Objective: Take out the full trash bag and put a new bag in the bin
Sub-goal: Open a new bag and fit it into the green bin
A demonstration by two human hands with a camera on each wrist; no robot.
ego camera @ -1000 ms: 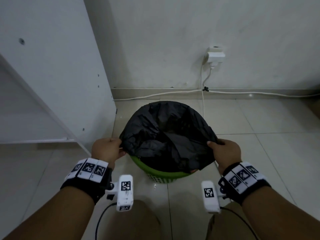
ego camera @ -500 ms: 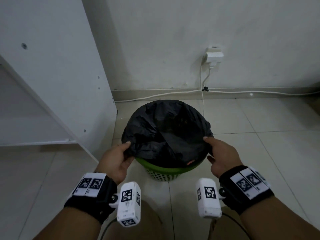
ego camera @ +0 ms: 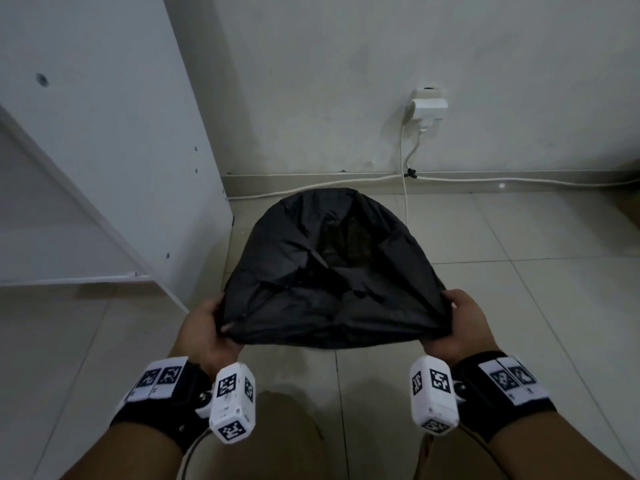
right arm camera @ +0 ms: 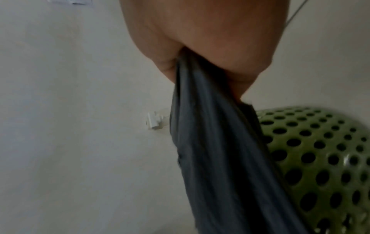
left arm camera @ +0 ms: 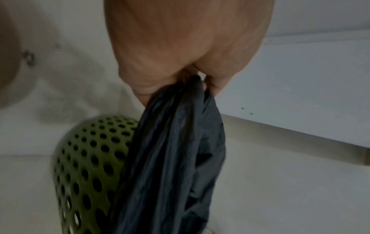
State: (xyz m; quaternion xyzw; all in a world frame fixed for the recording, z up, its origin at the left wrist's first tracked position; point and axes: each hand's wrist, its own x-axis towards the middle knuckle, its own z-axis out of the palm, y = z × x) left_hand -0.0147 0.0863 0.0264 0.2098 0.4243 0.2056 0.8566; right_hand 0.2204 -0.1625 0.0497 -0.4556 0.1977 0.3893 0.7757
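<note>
Trash bag [ego camera: 332, 282] of thin, crinkled black plastic hangs over the green bin [left arm camera: 88, 166], its mouth edge pulled toward 6 o'clock in the head view and stretched wide from 9 to 3 o'clock. Its long axis runs from the hands down into the bin, as both wrist views show, with the film gathered into lengthwise pleats. The left hand [ego camera: 207, 327] grips the bag's edge at 8 o'clock, fingers curled round bunched film; the right hand [ego camera: 457, 320] grips the opposite edge at 4 o'clock the same way. The bin is round-sided, hard plastic pierced with rows of round holes, and stands on the glossy tiled floor [ego camera: 519, 306] near a white wall [ego camera: 346, 81].
</note>
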